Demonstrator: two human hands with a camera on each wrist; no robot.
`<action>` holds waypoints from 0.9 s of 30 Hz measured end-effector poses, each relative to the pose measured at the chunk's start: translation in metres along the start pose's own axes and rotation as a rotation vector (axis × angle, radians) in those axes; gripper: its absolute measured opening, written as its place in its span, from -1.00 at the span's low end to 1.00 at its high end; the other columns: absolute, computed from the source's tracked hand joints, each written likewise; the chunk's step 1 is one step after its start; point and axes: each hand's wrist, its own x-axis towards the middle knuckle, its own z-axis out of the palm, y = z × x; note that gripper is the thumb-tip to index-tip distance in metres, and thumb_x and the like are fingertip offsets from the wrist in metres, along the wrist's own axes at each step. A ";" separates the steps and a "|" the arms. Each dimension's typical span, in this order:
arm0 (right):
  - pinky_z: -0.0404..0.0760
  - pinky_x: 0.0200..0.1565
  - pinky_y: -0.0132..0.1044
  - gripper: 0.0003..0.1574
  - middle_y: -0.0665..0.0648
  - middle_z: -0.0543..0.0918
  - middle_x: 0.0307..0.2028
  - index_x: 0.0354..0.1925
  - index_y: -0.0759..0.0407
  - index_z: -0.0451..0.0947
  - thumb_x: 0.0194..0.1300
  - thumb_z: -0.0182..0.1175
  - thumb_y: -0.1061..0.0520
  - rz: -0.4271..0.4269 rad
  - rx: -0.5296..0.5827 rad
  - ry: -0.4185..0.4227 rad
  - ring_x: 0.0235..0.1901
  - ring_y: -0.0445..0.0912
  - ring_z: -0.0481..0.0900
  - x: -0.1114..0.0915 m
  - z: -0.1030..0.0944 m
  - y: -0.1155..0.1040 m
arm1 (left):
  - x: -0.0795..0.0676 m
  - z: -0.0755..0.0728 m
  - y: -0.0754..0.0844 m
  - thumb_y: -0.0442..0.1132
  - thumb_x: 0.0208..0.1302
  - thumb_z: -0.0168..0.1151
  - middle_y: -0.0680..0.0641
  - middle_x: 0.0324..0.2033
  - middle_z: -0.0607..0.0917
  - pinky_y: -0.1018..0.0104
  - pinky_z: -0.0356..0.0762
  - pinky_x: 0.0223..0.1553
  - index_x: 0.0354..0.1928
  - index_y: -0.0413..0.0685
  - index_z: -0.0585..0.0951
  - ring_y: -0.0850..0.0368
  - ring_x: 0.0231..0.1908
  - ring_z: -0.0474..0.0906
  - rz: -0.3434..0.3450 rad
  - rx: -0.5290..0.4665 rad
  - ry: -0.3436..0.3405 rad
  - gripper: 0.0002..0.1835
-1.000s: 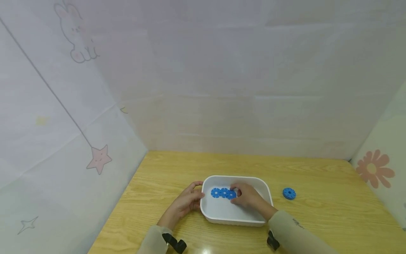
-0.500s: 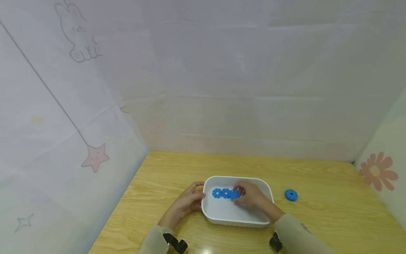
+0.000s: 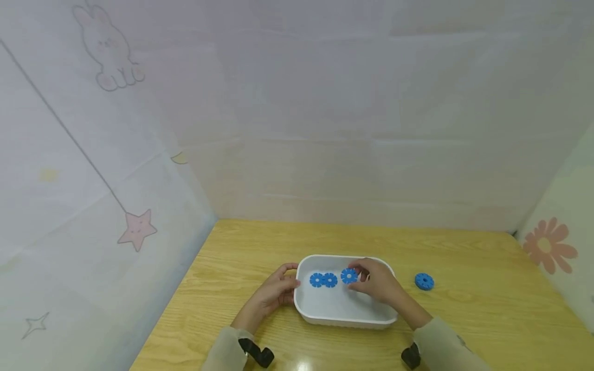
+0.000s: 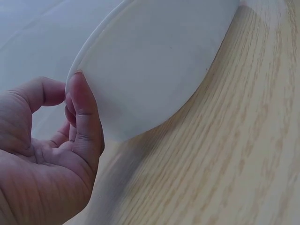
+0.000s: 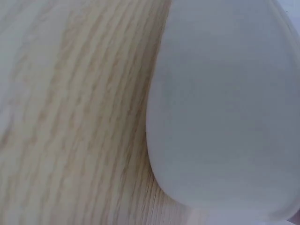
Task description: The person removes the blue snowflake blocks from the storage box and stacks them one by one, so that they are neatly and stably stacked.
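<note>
A white plastic basin (image 3: 343, 323) stands on the wooden table. My left hand (image 3: 271, 293) grips its left end; in the left wrist view, thumb and fingers of the left hand (image 4: 61, 145) pinch the rim. Inside the basin, my right hand (image 3: 379, 282) holds a blue notched snowflake disc (image 3: 344, 278) between thumb and fingers, facing up. Left of it, apart, two more blue snowflake discs (image 3: 323, 280) lie touching or overlapping on the basin floor; I cannot tell whether they are joined. The right wrist view has the basin's outer wall (image 5: 215, 117), with the right hand almost wholly out of frame.
To the right of the basin, a small stack of blue snowflake discs (image 3: 424, 281) sits on the wood-grain table (image 3: 487, 299). Pale printed sheets (image 3: 325, 154) close off the back and sides. Both wrists carry black camera straps.
The right hand has drawn the third disc rightward, away from the two beside it, leaving a gap. My left hand keeps its grip on the basin.
</note>
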 end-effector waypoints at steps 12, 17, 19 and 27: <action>0.48 -0.40 -0.38 -0.47 -0.12 0.57 -0.36 0.03 0.00 0.69 0.07 0.55 -0.03 0.007 0.031 0.112 -0.36 -0.17 0.46 -0.024 -0.020 0.009 | 0.001 0.000 -0.002 -0.39 0.34 0.16 -0.19 -0.10 0.69 0.35 0.65 -0.42 0.40 -0.16 0.23 0.18 -0.42 0.61 0.003 -0.005 -0.002 -0.39; 0.47 -0.41 -0.38 -0.45 -0.10 0.57 -0.35 0.07 -0.04 0.68 0.08 0.54 -0.04 0.011 0.051 0.162 -0.37 -0.16 0.45 -0.033 -0.027 0.017 | 0.000 -0.001 -0.003 -0.38 0.36 0.16 -0.23 -0.04 0.69 0.34 0.66 -0.40 0.40 -0.14 0.23 0.17 -0.39 0.63 0.005 -0.012 -0.009 -0.39; 0.48 -0.39 -0.39 -0.43 -0.10 0.57 -0.33 0.09 -0.06 0.67 0.10 0.53 -0.06 0.009 0.067 0.174 -0.36 -0.17 0.46 -0.038 -0.031 0.021 | 0.000 -0.001 -0.003 -0.39 0.36 0.16 -0.23 -0.03 0.68 0.34 0.66 -0.40 0.40 -0.14 0.23 0.17 -0.38 0.63 0.004 -0.016 -0.010 -0.39; 0.51 -0.34 -0.40 -0.41 -0.02 0.58 -0.32 0.12 0.04 0.64 0.12 0.52 -0.03 0.003 0.113 0.217 -0.35 -0.17 0.46 -0.049 -0.051 0.033 | 0.002 -0.001 0.002 -0.36 0.35 0.19 -0.25 -0.02 0.67 0.34 0.66 -0.39 0.40 -0.14 0.25 0.15 -0.36 0.63 0.018 0.005 0.010 -0.39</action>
